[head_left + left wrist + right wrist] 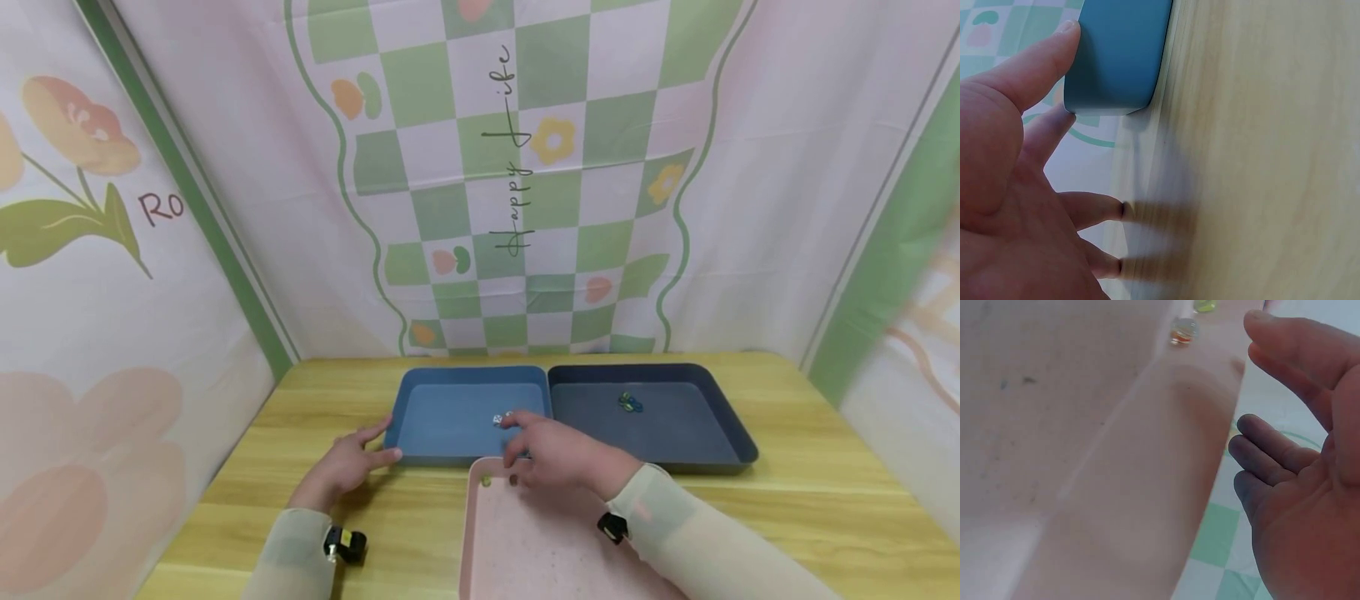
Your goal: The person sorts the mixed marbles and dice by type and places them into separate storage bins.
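My left hand (347, 468) rests thumb and forefinger against the front left corner of the blue tray (468, 460); its fingers are spread. Close to two white dice (497, 421) in that tray, my right hand (558, 454) hovers over the tray's front edge and the far end of the pink tray (468, 533). In the right wrist view, thumb and forefinger (1291, 337) lie near each other and nothing shows between them; the other fingers bend loosely. Below that hand, a yellow-green marble (486, 481) and a clear marble with an orange streak (1183, 331) lie in the pink tray.
Beside the blue tray stands a dark grey-blue tray (720, 417) holding a small cluster of green and blue marbles (628, 402). All the trays are on a wooden table (817, 500). Printed cloth hangs (480, 208) behind and at both sides.
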A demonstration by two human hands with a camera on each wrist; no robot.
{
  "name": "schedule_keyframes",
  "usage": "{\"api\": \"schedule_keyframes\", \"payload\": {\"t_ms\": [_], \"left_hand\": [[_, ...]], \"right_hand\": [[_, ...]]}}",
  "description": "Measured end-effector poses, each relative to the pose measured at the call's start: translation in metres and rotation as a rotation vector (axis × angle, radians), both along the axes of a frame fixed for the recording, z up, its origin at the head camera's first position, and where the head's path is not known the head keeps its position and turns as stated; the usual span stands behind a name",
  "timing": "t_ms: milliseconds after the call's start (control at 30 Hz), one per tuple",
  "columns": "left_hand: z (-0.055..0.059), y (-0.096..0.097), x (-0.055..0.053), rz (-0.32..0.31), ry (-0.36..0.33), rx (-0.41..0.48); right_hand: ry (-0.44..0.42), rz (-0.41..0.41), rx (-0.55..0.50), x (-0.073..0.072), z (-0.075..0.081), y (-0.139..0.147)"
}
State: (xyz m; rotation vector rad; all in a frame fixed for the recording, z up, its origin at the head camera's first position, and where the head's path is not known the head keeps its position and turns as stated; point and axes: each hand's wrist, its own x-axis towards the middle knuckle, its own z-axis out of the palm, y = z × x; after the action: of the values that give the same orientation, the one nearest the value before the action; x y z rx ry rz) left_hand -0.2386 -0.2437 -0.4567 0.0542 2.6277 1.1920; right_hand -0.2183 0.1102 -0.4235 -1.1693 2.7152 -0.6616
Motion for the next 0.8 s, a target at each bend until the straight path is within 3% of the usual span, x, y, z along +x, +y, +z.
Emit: {"api": "schedule_keyframes", "payload": {"t_ms": [367, 533, 800], "left_hand": [[0.001, 0.000, 0.001, -0.003, 0.002, -0.003], [0.002, 0.001, 0.000, -0.009, 0.008, -0.007], [0.002, 0.001, 0.000, -0.008, 0.010, -0.014]], "right_hand": [[0.073, 0.080, 0.097, -0.001, -0.011, -0.002], [0.151, 0.091, 0.152, -0.002, -0.016, -0.004], [0.179, 0.068, 0.185, 0.000, -0.017, -0.010]]}}
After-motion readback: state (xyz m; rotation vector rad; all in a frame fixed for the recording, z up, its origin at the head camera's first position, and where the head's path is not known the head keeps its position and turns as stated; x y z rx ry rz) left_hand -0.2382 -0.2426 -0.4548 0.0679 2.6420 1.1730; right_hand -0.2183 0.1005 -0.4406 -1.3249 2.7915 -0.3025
